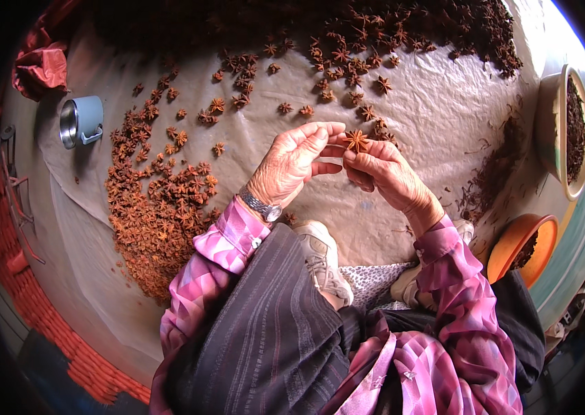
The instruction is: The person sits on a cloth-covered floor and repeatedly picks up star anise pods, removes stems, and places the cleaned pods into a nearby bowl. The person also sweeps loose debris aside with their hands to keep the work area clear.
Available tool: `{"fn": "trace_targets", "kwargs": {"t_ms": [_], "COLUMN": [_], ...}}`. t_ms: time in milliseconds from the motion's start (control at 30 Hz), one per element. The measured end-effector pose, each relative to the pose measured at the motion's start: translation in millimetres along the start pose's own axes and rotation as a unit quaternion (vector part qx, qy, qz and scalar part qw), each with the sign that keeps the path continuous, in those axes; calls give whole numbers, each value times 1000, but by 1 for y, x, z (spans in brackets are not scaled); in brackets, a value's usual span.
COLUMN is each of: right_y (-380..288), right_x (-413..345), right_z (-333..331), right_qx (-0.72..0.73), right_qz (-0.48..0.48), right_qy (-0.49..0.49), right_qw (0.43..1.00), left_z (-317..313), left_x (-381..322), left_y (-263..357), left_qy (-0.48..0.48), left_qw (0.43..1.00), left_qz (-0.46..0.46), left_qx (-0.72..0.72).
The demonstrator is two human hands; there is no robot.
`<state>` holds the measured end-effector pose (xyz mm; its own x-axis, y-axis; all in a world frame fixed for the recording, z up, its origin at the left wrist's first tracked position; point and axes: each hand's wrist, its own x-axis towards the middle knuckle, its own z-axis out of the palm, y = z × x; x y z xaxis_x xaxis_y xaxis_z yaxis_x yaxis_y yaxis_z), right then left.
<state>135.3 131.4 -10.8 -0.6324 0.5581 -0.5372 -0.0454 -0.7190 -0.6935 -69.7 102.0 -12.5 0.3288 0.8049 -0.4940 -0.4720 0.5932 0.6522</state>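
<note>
My right hand [385, 168] pinches a star anise pod [356, 140] between thumb and fingers in front of me. Close to it on the left is my left hand [295, 161], its thumb near the index finger and the other fingers spread; I see nothing held in it. A wristwatch [264, 207] is on the left wrist. Beyond both hands, scattered star anise [341, 54] lies on a pale sheet [271, 135]. A dense heap of star anise [163, 228] spreads to the left of my left forearm. Along the far edge is a large dark heap of star anise [458, 31].
A blue metal mug [90, 119] lies on its side at the left, below a red crumpled bag [43, 67]. To the right are a cream basin [554, 124] and an orange bowl [546, 246], both with dark bits. Loose stems [494, 166] lie beside them. My shoes [321, 254] rest near the hands.
</note>
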Motion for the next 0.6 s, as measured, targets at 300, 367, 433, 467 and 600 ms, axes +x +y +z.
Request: {"fn": "trace_targets", "kwargs": {"t_ms": [300,367,433,467,600], "right_y": [7,11,-2,-9,-33], "right_x": [-19,-29,-44,-52,-88], "right_z": [-3,-8,-39,-63,-117], "right_qx": [-144,-304,-725,-819,-760], "right_qz": [-22,-99,-96,18,15], "right_qy": [5,-28,37,137,341], "right_qw": [989,947,681,558,553], "left_z": [15,10,15,13,-33], "left_x": [5,2,-23,-30,-73], "left_y": [10,12,20,24,58], "left_qy": [-54,-142,-212,-231,-4], "left_qw": [985,961,964,952,733], "left_qz": [-56,-59,-146,-125,-66], "left_qx": [155,228,73,161,677]}}
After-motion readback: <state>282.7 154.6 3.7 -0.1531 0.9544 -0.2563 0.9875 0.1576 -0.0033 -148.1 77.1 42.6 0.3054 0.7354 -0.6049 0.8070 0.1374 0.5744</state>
